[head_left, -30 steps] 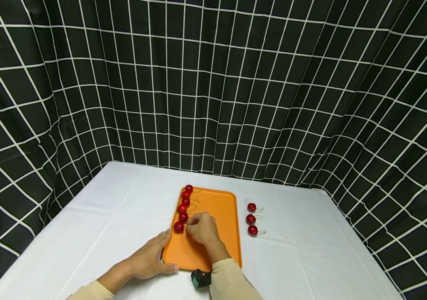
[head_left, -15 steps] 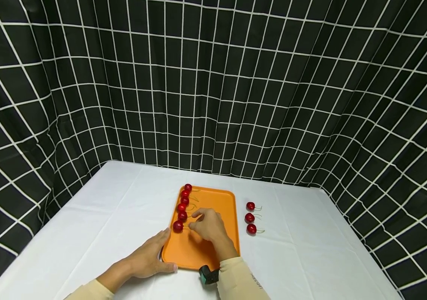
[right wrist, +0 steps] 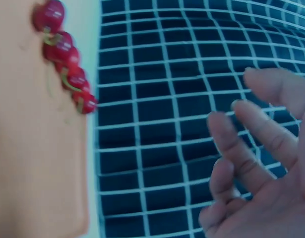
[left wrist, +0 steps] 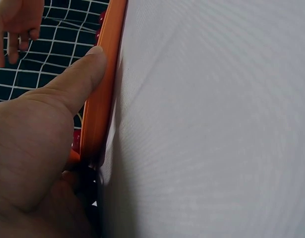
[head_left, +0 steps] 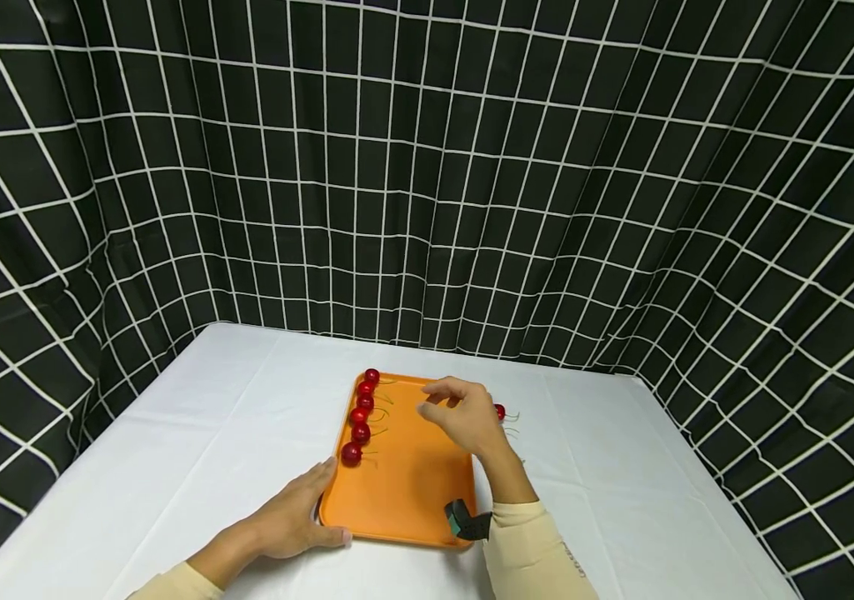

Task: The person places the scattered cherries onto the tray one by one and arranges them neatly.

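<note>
An orange tray (head_left: 412, 492) lies on the white cloth, several red cherries lined up along its left side with their stems to the right. The nearest of that line is a dark red cherry (head_left: 352, 454). My left hand (head_left: 293, 515) rests against the tray's near left corner, its fingers along the side and the thumb at the front edge; in the left wrist view a finger lies on the tray's wall (left wrist: 99, 109). Above the tray's right half is my right hand (head_left: 466, 415). Its fingers are loosely bent with nothing between them, as the right wrist view confirms.
Right of the tray, a cherry (head_left: 500, 412) shows past my right hand; stems of others poke out below it, their fruit hidden by my wrist. A black strap with a small device (head_left: 466, 522) is on my right wrist. A black white-gridded curtain (head_left: 367, 183) surrounds the table.
My right hand has let go of the stem of the nearest cherry in the line and moved right and away from me. The left hand has stayed at the tray's corner.
</note>
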The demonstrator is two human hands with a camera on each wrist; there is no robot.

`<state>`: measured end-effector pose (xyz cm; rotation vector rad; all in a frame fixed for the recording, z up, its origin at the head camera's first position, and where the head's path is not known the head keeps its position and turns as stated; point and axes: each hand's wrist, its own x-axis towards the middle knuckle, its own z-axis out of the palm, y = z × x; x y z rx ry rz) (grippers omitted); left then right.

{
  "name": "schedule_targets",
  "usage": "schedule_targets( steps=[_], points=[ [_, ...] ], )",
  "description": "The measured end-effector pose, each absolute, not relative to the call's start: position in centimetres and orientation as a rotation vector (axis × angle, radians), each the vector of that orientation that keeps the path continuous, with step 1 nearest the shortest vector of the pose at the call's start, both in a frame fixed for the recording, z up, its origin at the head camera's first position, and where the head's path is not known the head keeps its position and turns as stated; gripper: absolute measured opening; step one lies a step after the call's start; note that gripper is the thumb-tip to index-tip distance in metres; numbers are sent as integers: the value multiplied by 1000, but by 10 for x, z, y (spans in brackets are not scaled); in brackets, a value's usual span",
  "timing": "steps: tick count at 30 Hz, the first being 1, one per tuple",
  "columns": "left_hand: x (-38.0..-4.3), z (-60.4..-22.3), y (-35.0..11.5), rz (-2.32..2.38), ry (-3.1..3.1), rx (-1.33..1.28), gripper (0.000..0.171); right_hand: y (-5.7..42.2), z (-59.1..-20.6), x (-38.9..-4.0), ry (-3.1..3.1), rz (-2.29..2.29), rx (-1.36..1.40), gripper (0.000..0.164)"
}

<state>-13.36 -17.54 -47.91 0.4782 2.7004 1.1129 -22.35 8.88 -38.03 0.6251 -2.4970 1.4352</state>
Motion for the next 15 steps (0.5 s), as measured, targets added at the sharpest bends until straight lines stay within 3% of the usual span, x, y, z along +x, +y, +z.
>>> schedule_targets(
  steps=[8,15],
  points=[
    [-134,-478,-176,1123,2691,491,111,126,-348,-217,-2347,1408,670,13],
    [-133,-481,-177,1120,2696,502,111,166,-353,-230,-2297,1403,619,12]
  ],
)
